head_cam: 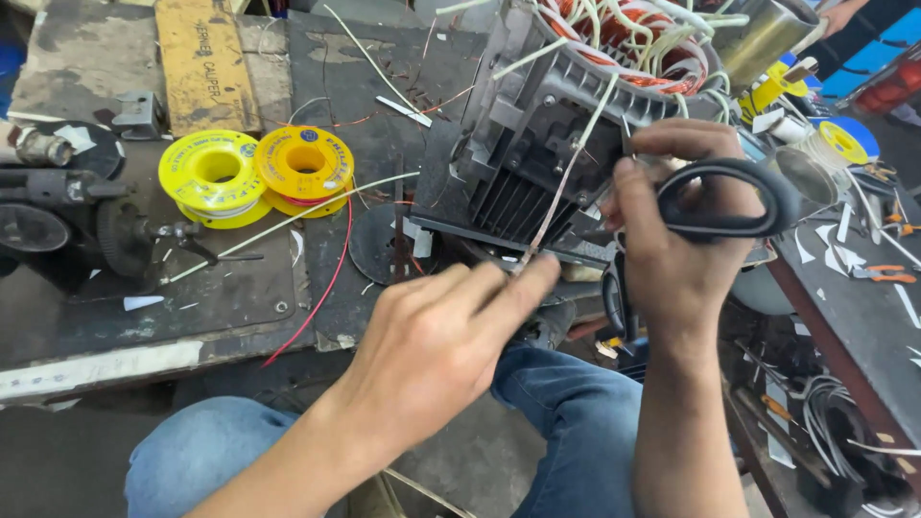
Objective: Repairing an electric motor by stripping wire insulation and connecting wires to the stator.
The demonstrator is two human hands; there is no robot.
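Black scissors sit in the right hand — its fingers go through the loops and squeeze them. The left hand pinches the low end of a thin pale strip and pulls it tight. The strip runs up to a grey motor with copper wire on top. Two yellow tape rolls lie well apart on the dark bench.
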